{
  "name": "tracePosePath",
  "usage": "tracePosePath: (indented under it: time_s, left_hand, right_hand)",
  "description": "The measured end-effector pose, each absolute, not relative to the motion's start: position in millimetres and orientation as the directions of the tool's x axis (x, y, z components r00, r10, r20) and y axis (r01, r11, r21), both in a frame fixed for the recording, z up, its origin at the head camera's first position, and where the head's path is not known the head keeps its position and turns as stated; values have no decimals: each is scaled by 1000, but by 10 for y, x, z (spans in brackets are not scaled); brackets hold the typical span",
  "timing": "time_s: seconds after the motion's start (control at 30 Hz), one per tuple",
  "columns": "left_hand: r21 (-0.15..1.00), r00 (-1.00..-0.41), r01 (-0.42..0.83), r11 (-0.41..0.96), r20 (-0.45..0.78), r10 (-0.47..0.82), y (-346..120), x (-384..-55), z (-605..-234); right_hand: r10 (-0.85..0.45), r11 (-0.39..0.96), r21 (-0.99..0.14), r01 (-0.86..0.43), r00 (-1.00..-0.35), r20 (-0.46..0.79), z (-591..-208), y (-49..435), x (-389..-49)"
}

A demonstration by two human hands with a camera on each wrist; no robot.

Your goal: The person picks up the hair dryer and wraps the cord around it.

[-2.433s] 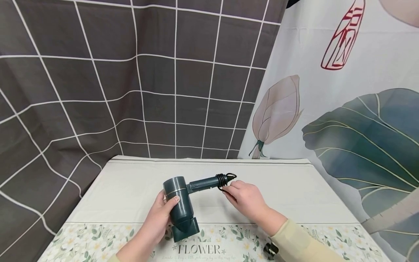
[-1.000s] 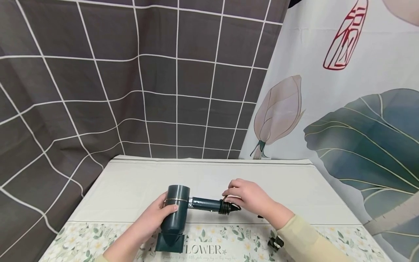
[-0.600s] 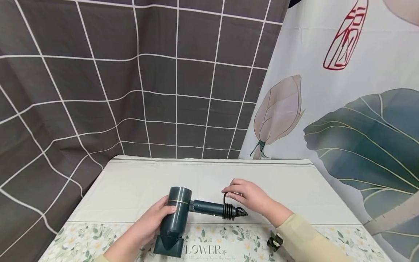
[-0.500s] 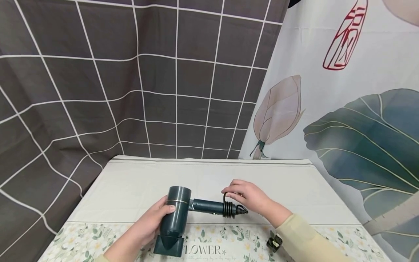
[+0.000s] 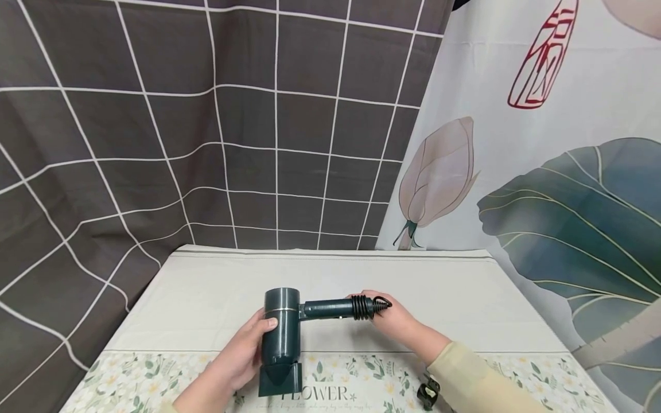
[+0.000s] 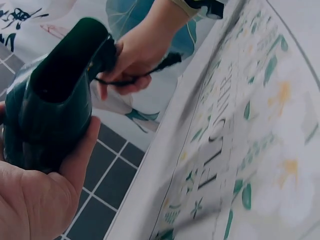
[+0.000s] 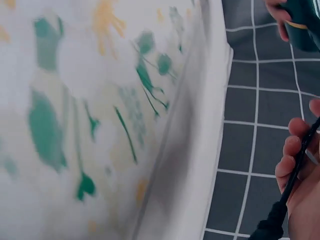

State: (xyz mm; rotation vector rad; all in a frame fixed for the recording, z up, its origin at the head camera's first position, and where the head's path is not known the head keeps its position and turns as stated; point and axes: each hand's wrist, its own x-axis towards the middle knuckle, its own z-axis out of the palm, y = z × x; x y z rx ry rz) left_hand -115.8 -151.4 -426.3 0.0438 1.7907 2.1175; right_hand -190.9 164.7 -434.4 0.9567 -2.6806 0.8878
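A dark green hair dryer (image 5: pixel 281 335) is held above the table, its wide nozzle (image 5: pixel 280 378) pointing down toward the person. My left hand (image 5: pixel 242 350) grips the barrel, thumb over the front; the left wrist view looks into the nozzle opening. The handle (image 5: pixel 325 309) extends to the right, with the black power cord (image 5: pixel 363 307) coiled round its end. Behind that end is my right hand (image 5: pixel 395 324), partly hidden by the coils. In the right wrist view the right hand's fingers (image 7: pixel 286 167) curl round a stretch of the cord.
A white tablecloth (image 5: pixel 217 292) with a floral band lettered FLOWER covers the table. A dark gridded curtain (image 5: pixel 248 126) hangs behind and left, a printed lotus curtain (image 5: pixel 465 74) at the right. A small black device (image 5: pixel 427 393) sits by the right sleeve.
The dryer's handle has risen and turned more level, bringing the coils in front of the right hand. The right hand has moved behind the handle's end, still holding the cord. The nozzle has shifted slightly right.
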Motion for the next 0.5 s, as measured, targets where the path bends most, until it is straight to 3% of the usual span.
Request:
tracePosePath:
  time_s: [0.13, 0.3, 0.5]
  left_hand:
    - [949, -949, -266, -168, -228, 216, -1436, -1151, -4263]
    - [948, -963, -251, -198, -225, 148, -1362, -1156, -4247]
    - [953, -970, -237, -187, -221, 100, -1328, -1171, -4247]
  right_hand:
    - [-450, 694, -497, -521, -853, 264, -4378, 1569, -1847]
    - [-471, 684, -503, -528, -847, 249, -4381, 1496, -1810]
    - [-456, 734, -425, -529, -848, 270, -4368, 1432, -1723]
